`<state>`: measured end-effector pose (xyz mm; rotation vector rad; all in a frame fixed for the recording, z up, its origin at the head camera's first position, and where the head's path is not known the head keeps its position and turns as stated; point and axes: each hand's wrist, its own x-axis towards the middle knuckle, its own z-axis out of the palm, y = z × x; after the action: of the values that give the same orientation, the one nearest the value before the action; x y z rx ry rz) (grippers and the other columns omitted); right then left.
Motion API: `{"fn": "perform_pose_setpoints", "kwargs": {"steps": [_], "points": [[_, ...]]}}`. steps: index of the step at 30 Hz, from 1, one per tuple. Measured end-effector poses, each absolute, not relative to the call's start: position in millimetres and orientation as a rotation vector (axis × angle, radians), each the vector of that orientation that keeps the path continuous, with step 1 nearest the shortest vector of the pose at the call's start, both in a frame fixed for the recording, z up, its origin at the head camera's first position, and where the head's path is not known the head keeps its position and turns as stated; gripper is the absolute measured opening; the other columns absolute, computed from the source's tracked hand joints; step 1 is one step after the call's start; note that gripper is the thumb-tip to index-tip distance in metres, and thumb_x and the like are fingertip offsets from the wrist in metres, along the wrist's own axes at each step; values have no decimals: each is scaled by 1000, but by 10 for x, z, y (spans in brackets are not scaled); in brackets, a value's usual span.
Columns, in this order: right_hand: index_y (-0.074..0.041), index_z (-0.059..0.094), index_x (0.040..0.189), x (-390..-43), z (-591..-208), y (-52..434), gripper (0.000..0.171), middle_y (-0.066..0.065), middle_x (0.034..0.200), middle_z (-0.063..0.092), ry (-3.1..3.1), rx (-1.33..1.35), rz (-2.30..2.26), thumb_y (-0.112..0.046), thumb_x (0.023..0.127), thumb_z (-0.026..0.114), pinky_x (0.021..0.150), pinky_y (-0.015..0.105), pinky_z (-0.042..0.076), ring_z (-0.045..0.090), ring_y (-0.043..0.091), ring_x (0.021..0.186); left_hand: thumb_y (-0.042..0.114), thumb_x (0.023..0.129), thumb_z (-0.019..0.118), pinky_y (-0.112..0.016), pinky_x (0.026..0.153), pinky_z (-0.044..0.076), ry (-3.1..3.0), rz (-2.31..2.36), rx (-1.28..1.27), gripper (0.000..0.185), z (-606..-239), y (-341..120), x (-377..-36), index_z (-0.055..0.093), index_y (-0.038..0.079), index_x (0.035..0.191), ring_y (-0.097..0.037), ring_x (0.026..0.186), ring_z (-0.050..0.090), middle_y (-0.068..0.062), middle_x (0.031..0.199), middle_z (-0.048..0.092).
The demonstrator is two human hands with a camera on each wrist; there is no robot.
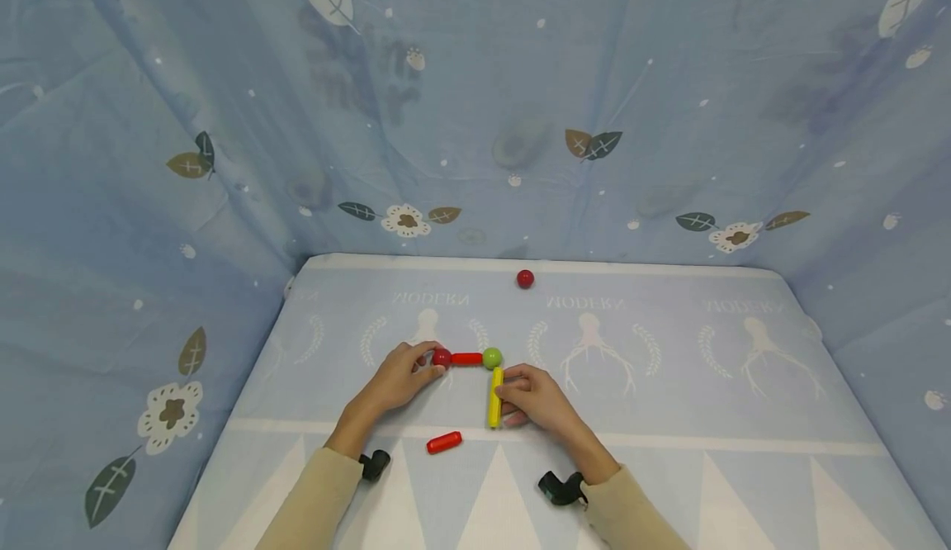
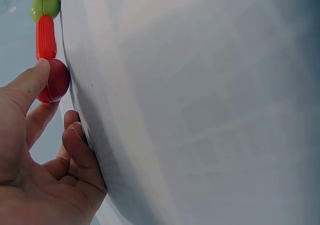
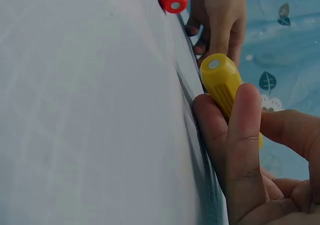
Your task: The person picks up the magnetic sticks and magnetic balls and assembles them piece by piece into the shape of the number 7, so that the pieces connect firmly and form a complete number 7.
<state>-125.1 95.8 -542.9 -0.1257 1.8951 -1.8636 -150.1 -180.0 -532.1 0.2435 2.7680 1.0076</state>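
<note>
Overhead, a red ball [image 1: 442, 357], red rod [image 1: 466, 358] and green ball [image 1: 491, 358] are seen joined in a row on the mat [image 1: 669, 401], with a yellow rod [image 1: 494, 397] running down from the green ball. The red ball is pinched by the left hand [image 1: 401, 376]; the yellow rod is grasped by the right hand [image 1: 537, 400]. A loose rod [image 1: 444, 442] and a far ball [image 1: 525, 278] are shown only there.

From the left wrist, a thumb [image 2: 30, 82] is seen pressed on the red ball [image 2: 55, 80].

From the right wrist, the yellow rod's [image 3: 222, 82] metal end cap is revealed, fingers [image 3: 245, 135] curled round it.
</note>
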Motion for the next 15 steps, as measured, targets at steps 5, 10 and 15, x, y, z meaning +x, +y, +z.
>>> {"fn": "perform_pose_setpoints", "kwargs": {"steps": [5,10,15], "points": [[10,52,123,-1241,-5438,855,39,14,92,70,1850,-100,-1872,-11,95,69,60,36,58,72,29,77,31,93,73,-35,69,42,2771,985,233,36,-5328,-1793,-1500,65,22,128,-18,85,47,-1,91,50],[10,52,123,-1234,-5427,786,40,13,91,70,1854,-75,-1861,-13,95,69,60,36,58,72,30,75,32,93,74,-34,69,43,2768,977,207,37,-5325,-1789,-1502,65,24,128,-19,85,48,-1,91,50],[11,51,121,-1252,-5422,750,40,13,88,70,1846,-40,-1867,-13,95,70,60,36,58,71,27,70,33,93,73,-34,68,42,2769,976,209,37,-5320,-1786,-1507,65,23,128,-18,84,47,-1,92,50]]}}
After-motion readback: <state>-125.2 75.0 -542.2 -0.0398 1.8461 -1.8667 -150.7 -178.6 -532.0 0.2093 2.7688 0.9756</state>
